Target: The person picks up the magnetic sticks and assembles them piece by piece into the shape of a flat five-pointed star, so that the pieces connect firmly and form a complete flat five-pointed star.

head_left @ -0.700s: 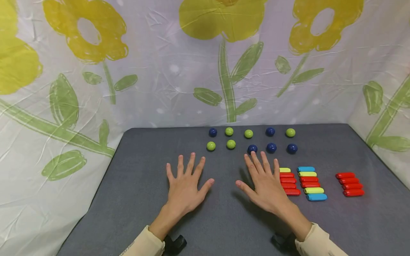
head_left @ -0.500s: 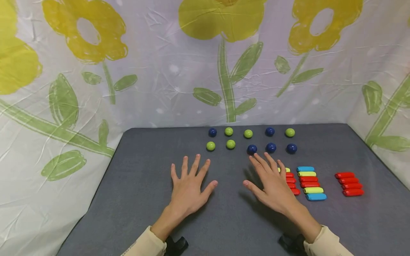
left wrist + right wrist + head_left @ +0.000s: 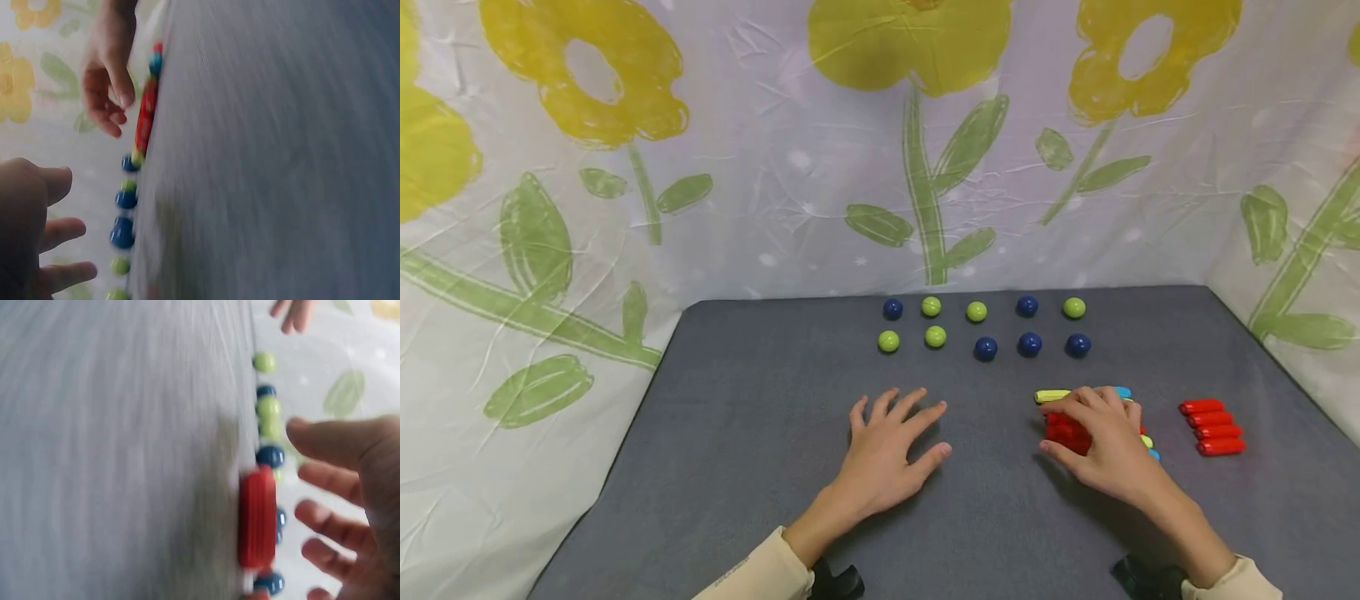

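My right hand [image 3: 1108,442] is over the left column of short, ribbed plastic sticks, fingers bent and thumb apart. Under it show red sticks [image 3: 1066,433] and a yellow stick [image 3: 1051,397] at the column's far end. In the right wrist view a gap separates the fingertips from the nearest red stick [image 3: 257,519]. A second column, partly hidden behind the hand, shows a blue stick [image 3: 1122,392] at its far end. My left hand [image 3: 883,458] holds nothing, its fingers spread above the grey table [image 3: 737,433].
Two rows of green balls [image 3: 888,341] and dark blue balls [image 3: 986,348] run along the back of the table. Several red sticks [image 3: 1216,432] lie in a separate column at the right. A flower-printed cloth [image 3: 760,208] hangs behind.
My right hand has moved right, over the stick columns, and its fingers have bent. My left hand has shifted right and slightly nearer. Balls and sticks look unmoved.
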`<state>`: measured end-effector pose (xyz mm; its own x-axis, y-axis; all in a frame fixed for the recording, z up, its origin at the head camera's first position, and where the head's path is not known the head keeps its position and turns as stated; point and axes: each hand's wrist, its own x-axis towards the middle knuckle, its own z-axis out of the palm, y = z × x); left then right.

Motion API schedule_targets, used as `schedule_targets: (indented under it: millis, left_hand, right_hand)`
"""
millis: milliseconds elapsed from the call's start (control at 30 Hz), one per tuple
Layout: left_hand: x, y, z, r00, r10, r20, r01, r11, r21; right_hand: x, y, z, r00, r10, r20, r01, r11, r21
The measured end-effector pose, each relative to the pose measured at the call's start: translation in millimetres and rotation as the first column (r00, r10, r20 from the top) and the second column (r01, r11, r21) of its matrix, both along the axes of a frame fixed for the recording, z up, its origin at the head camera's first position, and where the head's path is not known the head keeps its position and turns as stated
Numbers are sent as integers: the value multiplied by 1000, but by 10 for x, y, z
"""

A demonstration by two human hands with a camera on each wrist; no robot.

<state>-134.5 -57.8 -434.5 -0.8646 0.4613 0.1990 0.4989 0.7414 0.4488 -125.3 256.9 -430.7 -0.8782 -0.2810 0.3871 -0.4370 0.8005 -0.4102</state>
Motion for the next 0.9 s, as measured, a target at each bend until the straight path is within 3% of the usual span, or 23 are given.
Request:
schedule_targets:
  millis: [200,400,567,767,900]
  left_hand:
    - [31,272,-15,980,-132,149,115,986,118]
    - [0,571,-39,972,-183,151,168,980,106]
    - [-36,750,-35,969,-194,152,193,981,17]
    - [-51,841,-18,972,-189,141,196,980,-34]
    - [-49,849,-30,978,-188,93,193,980,-50]
  right_hand:
    - [48,292,7,999,42,21,-43,999,32]
    - [60,446,-37,999,40,-3,-40,997,65]
    - [54,457,-60,998,65,-1,-65,996,58]
    - [65,348,-55,992,128,-20,-127,990,54]
    - [86,194,-41,986,168,1,-168,984,58]
